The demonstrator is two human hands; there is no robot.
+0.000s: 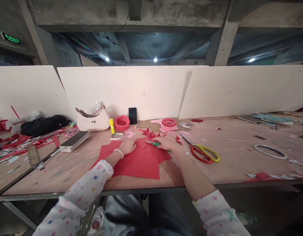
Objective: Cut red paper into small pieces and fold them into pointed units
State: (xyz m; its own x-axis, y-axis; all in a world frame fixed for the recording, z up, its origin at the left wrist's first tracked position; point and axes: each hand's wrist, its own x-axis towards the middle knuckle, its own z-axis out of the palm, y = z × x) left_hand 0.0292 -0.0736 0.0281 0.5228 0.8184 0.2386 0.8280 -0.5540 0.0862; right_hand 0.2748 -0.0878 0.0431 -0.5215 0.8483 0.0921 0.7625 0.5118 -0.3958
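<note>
Red paper sheets lie in an overlapping pile on the table before me. My left hand, with a beaded bracelet at the wrist, rests over the pile's left part, its fingers closed at the edge of a red paper piece. My right hand is closed around small green-handled scissors, whose blades point left toward the left hand. Just beyond both hands sits a heap of crumpled red paper scraps. Large scissors with red and yellow handles lie right of my right hand.
At the back stand a white handbag, a yellow glue stick, a red paper-wrapped ring, a phone and stacked red and pink rings. A white device lies left, a white ring right.
</note>
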